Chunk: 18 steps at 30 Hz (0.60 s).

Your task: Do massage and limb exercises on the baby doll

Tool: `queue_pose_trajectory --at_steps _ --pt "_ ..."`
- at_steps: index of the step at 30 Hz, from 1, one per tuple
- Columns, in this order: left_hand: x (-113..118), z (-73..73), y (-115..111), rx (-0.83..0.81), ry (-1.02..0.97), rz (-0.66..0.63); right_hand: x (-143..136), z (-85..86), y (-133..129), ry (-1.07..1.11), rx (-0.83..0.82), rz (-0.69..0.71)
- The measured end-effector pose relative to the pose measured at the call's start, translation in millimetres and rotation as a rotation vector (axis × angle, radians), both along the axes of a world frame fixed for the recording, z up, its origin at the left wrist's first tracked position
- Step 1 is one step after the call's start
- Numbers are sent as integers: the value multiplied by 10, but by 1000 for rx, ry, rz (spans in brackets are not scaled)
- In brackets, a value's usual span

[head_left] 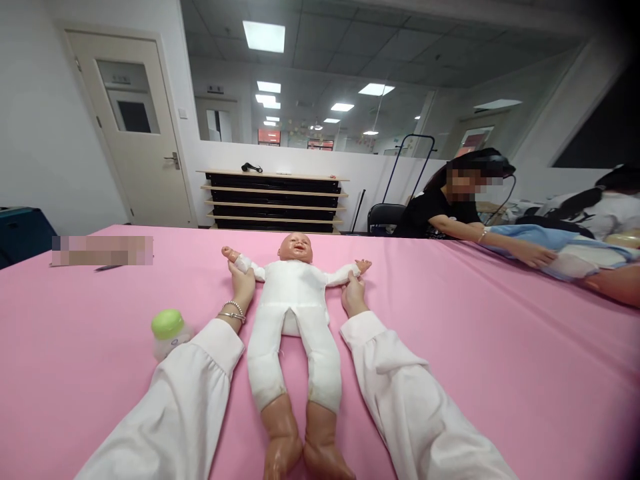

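Observation:
A baby doll [295, 287] with a white cloth body lies on its back on the pink table cover [425, 320], head away from me and bare feet towards me. Both its arms are stretched out sideways. My left hand [243, 283] is closed around the doll's arm on the left, near the wrist. On the other side, my right hand [354, 293] grips the opposite forearm just below the doll's hand. Part of my fingers is hidden behind the doll's arms. Beside my left sleeve stands a jar with a green lid [169, 325], partly covered by the sleeve.
At the right, a co-worker [450, 200] in black leans over the table, hands on blue cloth [530, 240] around another doll [617, 273]. A second person [610, 207] is behind. A blurred object [103, 250] lies at the far left. Low shelves [275, 200] stand beyond the table.

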<state>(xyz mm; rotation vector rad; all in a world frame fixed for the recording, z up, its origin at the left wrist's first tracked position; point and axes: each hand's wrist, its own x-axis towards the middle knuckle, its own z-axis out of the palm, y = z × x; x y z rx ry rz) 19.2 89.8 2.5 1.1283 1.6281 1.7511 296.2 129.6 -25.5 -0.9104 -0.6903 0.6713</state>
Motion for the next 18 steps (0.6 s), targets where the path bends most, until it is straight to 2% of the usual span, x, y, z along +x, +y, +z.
queue_pose_trajectory --at_steps 3,9,14,18 --pt "-10 10 -50 -22 15 2 -17 98 -111 156 -42 96" --pt "-17 -21 -16 -32 -6 14 4 259 -227 316 -62 209" --pt "14 -22 26 -123 18 93 29 200 -157 322 -45 143" --pt "15 -50 45 -117 58 107 11 152 -146 158 26 71"
